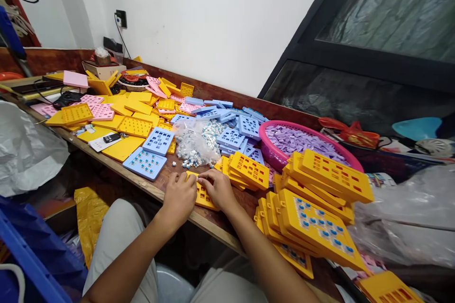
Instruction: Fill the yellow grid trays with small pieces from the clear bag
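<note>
We find no readable words, brands or numbers anywhere in view. Any print on the red plastic bag (357, 135) is too small to tell.

So, quick headcount: I've got two hands, left (180, 195) and right (220, 189), on one yellow panel (205, 197), plus one pink basket (320, 131), one clear bag (188, 139) on the table, one small black gadget (111, 138), one wall socket (121, 18) and one blue crate (31, 255). Yellow panels (137, 127) easily run to a couple dozen, with several blue (159, 141) and several pink ones (102, 111), too overlapped for exact numbers. Purple pieces (302, 142) and white-and-blue bits (192, 163)? Loads, honestly uncountable lol.
</note>
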A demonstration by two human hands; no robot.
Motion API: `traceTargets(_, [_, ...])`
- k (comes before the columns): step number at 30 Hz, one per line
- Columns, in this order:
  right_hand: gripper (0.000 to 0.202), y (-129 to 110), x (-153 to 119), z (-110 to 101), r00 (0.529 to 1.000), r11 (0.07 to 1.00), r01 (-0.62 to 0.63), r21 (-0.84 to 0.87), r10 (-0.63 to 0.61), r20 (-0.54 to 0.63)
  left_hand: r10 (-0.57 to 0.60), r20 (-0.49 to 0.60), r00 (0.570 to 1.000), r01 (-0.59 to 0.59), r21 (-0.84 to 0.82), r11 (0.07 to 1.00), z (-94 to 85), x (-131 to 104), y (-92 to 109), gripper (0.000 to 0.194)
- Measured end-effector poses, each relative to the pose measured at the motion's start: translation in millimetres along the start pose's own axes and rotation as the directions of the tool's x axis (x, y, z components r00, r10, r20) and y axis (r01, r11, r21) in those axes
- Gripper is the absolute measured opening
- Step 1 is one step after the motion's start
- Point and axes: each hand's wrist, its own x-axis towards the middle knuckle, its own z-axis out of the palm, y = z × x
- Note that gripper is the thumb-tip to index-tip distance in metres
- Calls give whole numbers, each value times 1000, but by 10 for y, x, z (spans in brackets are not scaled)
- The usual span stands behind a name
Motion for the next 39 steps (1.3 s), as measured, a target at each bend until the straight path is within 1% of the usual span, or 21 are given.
traceTargets(2, [11, -4, -2, 5, 1000, 999, 15, -32, -15, 12, 4, -6, 1000, -4, -56, 998, 1, 6, 2, 28])
traceTargets(4, [12, -21, -14, 11, 999, 995, 48, -85, -48, 10, -15, -28, 1000, 11, -137, 990, -3, 18, -50, 28])
traceTargets(6, [15, -52, -37, 18, 996, 977, 94, -191, -94, 12, -82, -74, 994, 65, -208, 976, 10, 39, -156, 27])
traceTargets(9, [22, -140, -100, 23, 983, 892, 181, -414, -161, 84, -191, -147, 971, 157, -215, 964, 79, 90, -349, 34])
traceTargets(10, [22, -182, -129, 21, 977, 854, 214, -474, -176, 124, -212, -155, 965, 180, -194, 964, 110, 108, -404, 38])
traceTargets(12, [21, -277, -187, 8, 959, 792, 278, -544, -195, 205, -224, -128, 966, 204, -151, 967, 168, 136, -484, 43])
traceTargets(14, [24, -367, -221, -26, 943, 761, 320, -564, -201, 264, -220, -77, 972, 209, -133, 969, 203, 147, -528, 43])
traceTargets(16, [27, -424, -197, -80, 939, 763, 324, -559, -188, 288, -213, -26, 977, 207, -153, 966, 211, 138, -553, 40])
traceTargets(19, [24, -426, -21, -157, 947, 832, 270, -484, -137, 292, -217, 16, 976, 215, -238, 947, 192, 102, -584, 32])
traceTargets(20, [20, -410, 69, -167, 951, 862, 246, -444, -126, 283, -224, 11, 974, 219, -275, 936, 183, 88, -594, 30])
traceTargets(22, [14, -366, 272, -146, 961, 904, 206, -374, -114, 254, -257, -37, 966, 228, -350, 909, 159, 59, -609, 28])
traceTargets(24, [24, -318, 474, -72, 965, 916, 180, -358, -93, 246, -307, -103, 946, 235, -433, 870, 121, 32, -611, 29])
traceTargets(25, [26, -296, 565, -22, 960, 912, 177, -369, -76, 270, -321, -127, 939, 226, -479, 848, 94, 19, -605, 29])
traceTargets(26, [26, -276, 644, 31, 952, 903, 179, -390, -60, 299, -319, -140, 938, 202, -526, 826, 62, 7, -595, 28])
traceTargets(28, [19, -246, 761, 131, 941, 878, 195, -438, -40, 337, -261, -144, 955, 119, -619, 776, -2, -14, -558, 26])
traceTargets(30, [11, -225, 815, 206, 945, 855, 200, -478, -39, 326, -172, -143, 975, 26, -691, 723, -49, -27, -506, 24])
traceTargets(32, [7, -214, 814, 248, 954, 841, 194, -504, -42, 298, -108, -130, 986, -21, -730, 684, -62, -31, -447, 21])
traceTargets(34, [6, -212, 782, 264, 959, 832, 193, -520, -47, 281, -77, -93, 993, -16, -737, 676, -44, -28, -392, 17])
traceTargets(36, [5, -216, 742, 264, 962, 831, 193, -522, -56, 267, -64, -58, 996, 2, -724, 690, -16, -24, -347, 16])
traceTargets(39, [8, -217, 706, 257, 964, 854, 192, -483, -72, 256, -68, -61, 996, 8, -682, 731, 1, -31, -301, 17])
